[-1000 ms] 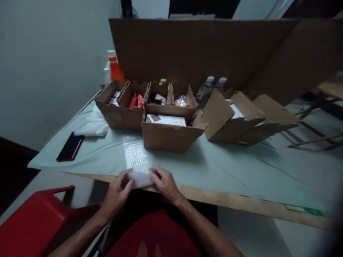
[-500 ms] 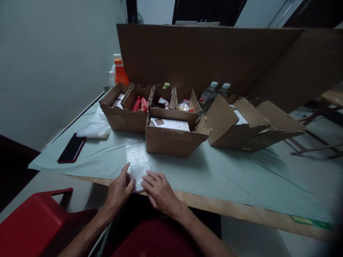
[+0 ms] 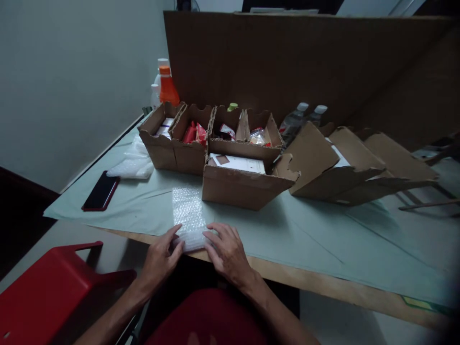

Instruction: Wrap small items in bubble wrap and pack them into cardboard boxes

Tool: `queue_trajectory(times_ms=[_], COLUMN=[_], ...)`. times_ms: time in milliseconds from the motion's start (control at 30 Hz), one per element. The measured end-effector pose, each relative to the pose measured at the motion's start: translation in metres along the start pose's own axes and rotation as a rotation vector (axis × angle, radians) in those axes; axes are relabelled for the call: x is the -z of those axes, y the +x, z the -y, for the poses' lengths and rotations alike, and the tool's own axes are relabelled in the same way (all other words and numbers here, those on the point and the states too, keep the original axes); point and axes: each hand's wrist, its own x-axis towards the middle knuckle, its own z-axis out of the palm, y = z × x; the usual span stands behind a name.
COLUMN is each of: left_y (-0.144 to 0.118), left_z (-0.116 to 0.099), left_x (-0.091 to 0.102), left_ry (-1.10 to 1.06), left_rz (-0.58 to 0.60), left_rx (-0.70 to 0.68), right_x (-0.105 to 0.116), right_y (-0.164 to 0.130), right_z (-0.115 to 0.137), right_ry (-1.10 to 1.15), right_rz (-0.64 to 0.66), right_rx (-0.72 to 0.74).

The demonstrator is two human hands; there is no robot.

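Observation:
A strip of bubble wrap [image 3: 187, 208] lies on the cloth-covered table, its near end folded into a thicker layer at the table's front edge. My left hand [image 3: 162, 254] grips the left side of that folded end, thumb below and index finger above. On the opposite side my right hand [image 3: 229, 251] holds the right edge with thumb and bent fingers. Whether anything is wrapped inside the fold I cannot tell. Just beyond the strip, to the right, stands a cardboard bin [image 3: 232, 188] with white boxes [image 3: 237, 163] in it.
Several cardboard bins [image 3: 163, 155] with small packets stand behind. More bins [image 3: 323, 179] are at the right. A phone [image 3: 101, 190] and folded bubble wrap [image 3: 131, 167] lie at the left. Bottles [image 3: 168, 88] stand before a cardboard panel [image 3: 287, 62]. A red stool [image 3: 61, 292] is lower left.
My right hand has shifted from on top of the bubble wrap to its right edge. The near end now looks thicker and folded over. The view has tilted down slightly.

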Motion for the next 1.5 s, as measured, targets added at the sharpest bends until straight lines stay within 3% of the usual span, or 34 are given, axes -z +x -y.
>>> queue_trajectory(times_ms=[133,300,467,600,700,800,900,1000,1133,1200,1267,1367,1433,1500], left_y=[0.004,-0.013,-0.001,0.024,0.024,0.01,0.005,0.018,0.035,0.031,0.019,0.0,-0.006,-0.007], left_z=[0.003,-0.002,0.005,0.013,0.011,0.01,0.012,0.014,0.009,0.004,-0.002,-0.011,-0.02,-0.03], left_x=[0.001,0.013,0.014,0.009,0.012,0.018,0.018,0.011,0.011,0.017,0.022,0.021,0.013,0.003], left_ry=[0.097,0.15,0.128,0.226,0.196,0.107,0.058,0.096,0.076,-0.054,-0.27,-0.628,-0.755,-0.749], left_rz=[-0.076,-0.029,-0.009,-0.076,-0.09,-0.004,0.04,0.025,-0.044,-0.086,-0.093,0.04,0.166,0.222], left_rx=[-0.089,-0.3,-0.226,-0.178,-0.269,-0.331,-0.24,-0.142,-0.067,0.063,0.28,0.552,0.6,0.584], right_x=[-0.005,-0.006,0.002,-0.002,-0.008,-0.007,0.0,0.004,-0.004,-0.012,-0.016,-0.015,-0.012,-0.009], right_y=[0.0,0.01,0.009,0.014,0.021,0.022,0.016,0.012,0.019,0.024,0.027,0.021,0.011,0.0], right_z=[0.0,0.003,0.009,0.009,0.005,0.004,0.009,0.016,0.016,0.01,0.004,0.005,0.012,0.02], right_ry=[-0.043,0.052,0.022,-0.096,-0.086,0.008,0.047,-0.075,-0.14,-0.11,0.0,0.29,0.49,0.585], right_rz=[0.119,0.176,0.132,0.148,0.192,0.177,0.171,0.113,0.21,0.211,0.104,-0.059,-0.046,-0.004], right_rx=[0.159,0.048,-0.053,0.04,0.049,-0.024,-0.073,-0.079,0.016,-0.013,-0.116,-0.298,-0.377,-0.414])
